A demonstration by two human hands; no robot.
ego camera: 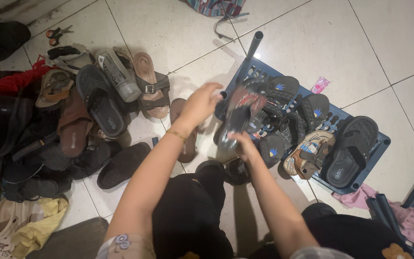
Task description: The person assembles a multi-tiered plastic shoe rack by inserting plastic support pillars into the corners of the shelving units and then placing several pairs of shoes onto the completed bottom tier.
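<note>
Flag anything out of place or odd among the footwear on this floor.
A grey tube lies among the heaped sandals at left, the one non-shoe there. Orange-handled scissors lie loose on the tile. Both hands, left hand and right hand, hold a blurred dark sandal.

two hands (202,103) at centre frame. one blue rack (384,142) at right carrying about eight sandals (353,148). one pair of scissors (57,33) at upper left. one grey bottle (119,76) on the left heap, whose shoes are too jumbled to count.
</note>
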